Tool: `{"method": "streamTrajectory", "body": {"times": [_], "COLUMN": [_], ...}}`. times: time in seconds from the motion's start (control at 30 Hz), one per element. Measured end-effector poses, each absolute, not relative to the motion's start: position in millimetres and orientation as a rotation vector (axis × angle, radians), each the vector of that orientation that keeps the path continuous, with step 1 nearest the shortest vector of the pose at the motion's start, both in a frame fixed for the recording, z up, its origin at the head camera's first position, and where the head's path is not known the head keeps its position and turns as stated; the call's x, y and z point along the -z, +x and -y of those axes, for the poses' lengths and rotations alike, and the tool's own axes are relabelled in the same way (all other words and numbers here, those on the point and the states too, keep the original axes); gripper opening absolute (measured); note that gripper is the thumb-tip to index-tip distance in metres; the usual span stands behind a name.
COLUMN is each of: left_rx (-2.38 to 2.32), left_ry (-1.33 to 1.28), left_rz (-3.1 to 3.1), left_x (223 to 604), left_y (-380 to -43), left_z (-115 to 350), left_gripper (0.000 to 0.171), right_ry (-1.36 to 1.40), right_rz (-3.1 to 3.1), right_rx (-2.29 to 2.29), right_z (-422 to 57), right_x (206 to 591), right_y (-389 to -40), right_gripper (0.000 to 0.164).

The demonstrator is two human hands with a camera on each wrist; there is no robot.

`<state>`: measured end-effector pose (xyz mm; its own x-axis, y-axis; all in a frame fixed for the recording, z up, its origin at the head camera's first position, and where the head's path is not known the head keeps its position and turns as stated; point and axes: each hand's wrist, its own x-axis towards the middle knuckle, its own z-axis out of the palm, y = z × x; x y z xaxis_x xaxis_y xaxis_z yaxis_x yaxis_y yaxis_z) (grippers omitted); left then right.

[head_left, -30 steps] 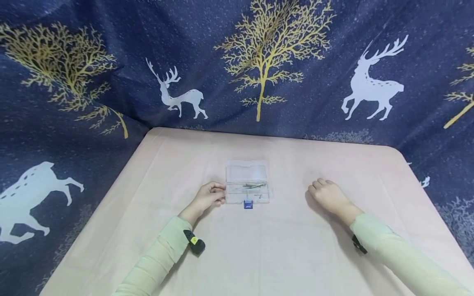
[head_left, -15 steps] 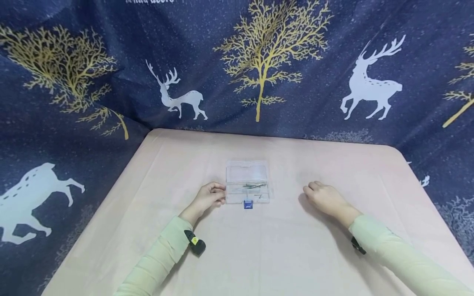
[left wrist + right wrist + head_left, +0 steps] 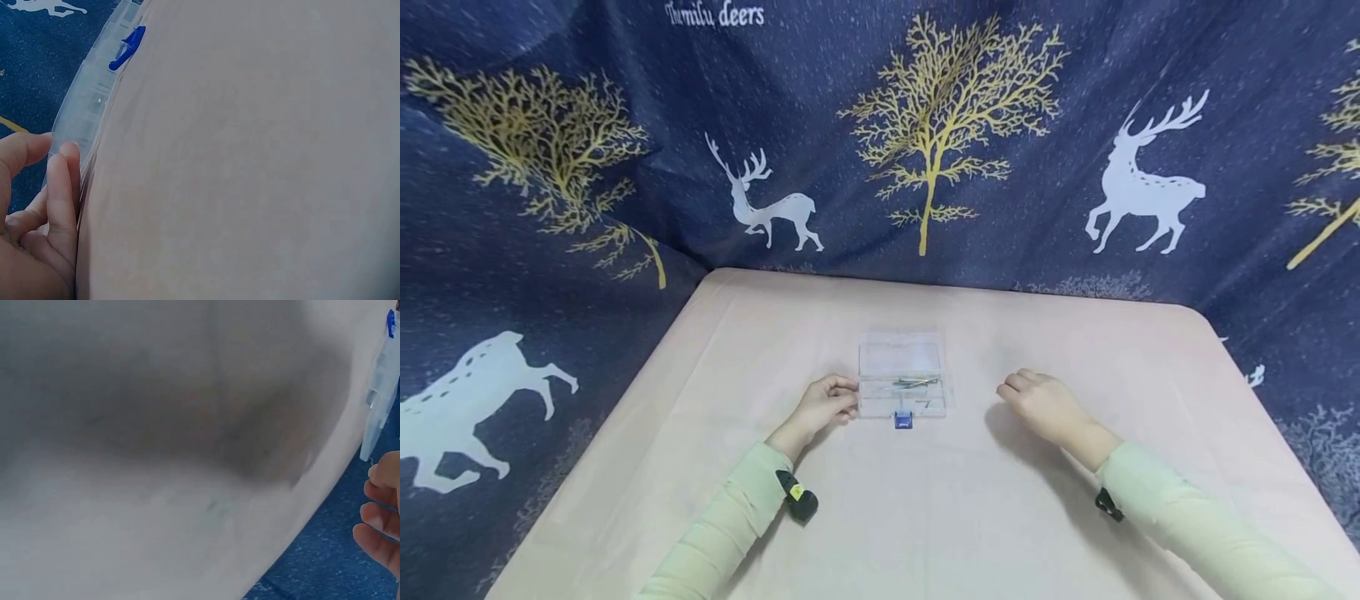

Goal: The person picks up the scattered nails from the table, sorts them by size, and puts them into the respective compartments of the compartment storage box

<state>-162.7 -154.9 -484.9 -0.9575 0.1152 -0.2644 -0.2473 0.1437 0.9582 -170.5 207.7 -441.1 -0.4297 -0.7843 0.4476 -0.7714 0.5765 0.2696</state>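
A clear plastic box (image 3: 882, 408) with its lid (image 3: 898, 354) laid back stands mid-table, a blue latch (image 3: 903, 420) at its front. Long thin metal pieces (image 3: 913, 383) lie in the rear compartment, and a shorter one (image 3: 923, 404) is in front. My left hand (image 3: 822, 406) holds the box's left end; in the left wrist view the thumb (image 3: 31, 149) is on one side and fingers (image 3: 61, 194) on the other. To the right of the box, my right hand (image 3: 1047, 407) is raised over its shadow. Its thumb and forefinger pinch a tiny thin piece (image 3: 372, 462), mostly hidden by the fingertips.
A pale pink cloth (image 3: 880, 517) covers the table. Behind it and along the sides hangs a dark blue curtain (image 3: 1015, 225) printed with deer and trees. Black wrist cameras are strapped under both sleeves.
My right hand has moved left toward the box and lifted a little, its shadow now wider. The left hand keeps its place at the box. The head view has tipped slightly upward.
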Motion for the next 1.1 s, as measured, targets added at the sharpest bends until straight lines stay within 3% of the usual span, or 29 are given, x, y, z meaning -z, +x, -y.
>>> {"method": "streamTrajectory", "body": {"times": [0.53,0.9,1.1], "left_rx": [-1.894,-1.866,-1.876], "left_ry": [-0.119,-0.118,-0.110], "left_rz": [-2.130,-2.154,-2.152], "left_x": [482,453,453], "left_y": [-156,-145,-147], "left_z": [156,149,149], "left_gripper": [0.033,0.032,0.032], "right_ry": [1.103,0.711,0.703], "right_rz": [2.266,2.629,2.648], "right_rx": [-0.381,-1.432,-1.682], "right_z": [-163,-136,-132], "right_x": [437,428,430], "right_y": [-172,-165,-169], "right_gripper": [0.019,0.010,0.013]}}
